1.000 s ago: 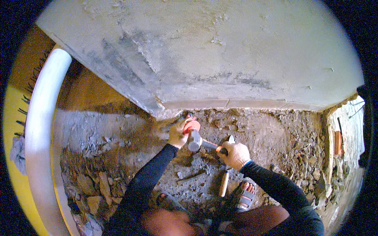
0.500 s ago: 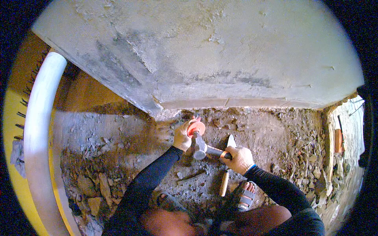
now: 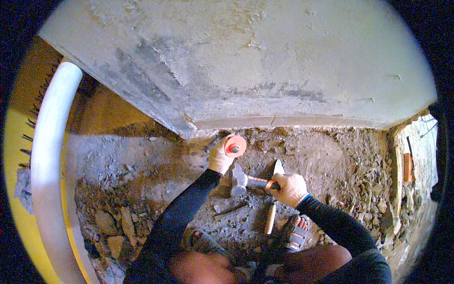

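My left hand (image 3: 220,156), in a pale work glove, is wrapped round a chisel with a round orange hand guard (image 3: 231,142). The chisel's grey struck end (image 3: 234,148) shows in the middle of the guard; its tip is hidden beneath. A short-handled club hammer (image 3: 257,181) with a grey metal head is gripped in my gloved right hand (image 3: 289,190). Its head hangs just nearer to me than the chisel, apart from it. Beyond my right hand, a trowel's pointed blade (image 3: 279,167) pokes out on the dirt, with its wooden handle (image 3: 270,218) showing nearer to me.
Ahead rises a stained plaster wall (image 3: 283,61), meeting the dirt floor (image 3: 312,156). A thick white pipe (image 3: 52,128) runs along the left side. Broken stones (image 3: 116,229) lie at the lower left, and more rubble (image 3: 371,199) at the right. My sandalled foot (image 3: 297,234) rests near the trowel handle.
The hammer head has come away from the chisel's struck end, toward me. My left hand has tilted the chisel, so the orange guard faces up more fully.
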Tool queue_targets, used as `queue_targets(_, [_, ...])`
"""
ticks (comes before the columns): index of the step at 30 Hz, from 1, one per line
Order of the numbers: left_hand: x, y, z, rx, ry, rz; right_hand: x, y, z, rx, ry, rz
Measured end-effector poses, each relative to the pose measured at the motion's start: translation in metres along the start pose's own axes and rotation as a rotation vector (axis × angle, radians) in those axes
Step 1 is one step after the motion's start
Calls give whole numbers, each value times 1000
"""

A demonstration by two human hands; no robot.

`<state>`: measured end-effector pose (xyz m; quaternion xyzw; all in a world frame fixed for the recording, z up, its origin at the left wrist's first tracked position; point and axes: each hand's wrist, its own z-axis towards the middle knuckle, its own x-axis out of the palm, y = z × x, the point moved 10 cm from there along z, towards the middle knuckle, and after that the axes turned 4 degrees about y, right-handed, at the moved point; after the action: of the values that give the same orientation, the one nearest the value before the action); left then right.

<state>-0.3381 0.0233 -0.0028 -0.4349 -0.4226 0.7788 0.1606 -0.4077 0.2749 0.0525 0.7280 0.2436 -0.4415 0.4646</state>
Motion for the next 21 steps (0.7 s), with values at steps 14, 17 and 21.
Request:
queue_targets(14, [-8,-15,47,-102,56,-209,-70,19,13,136,-177,308])
queue_targets(17, [-11,-34,52,-86,92,-209,-95,31,23,16,-343,384])
queue_targets(21, [-4,-35,57,-73,166,-98,-78,18,52,97,-274,305])
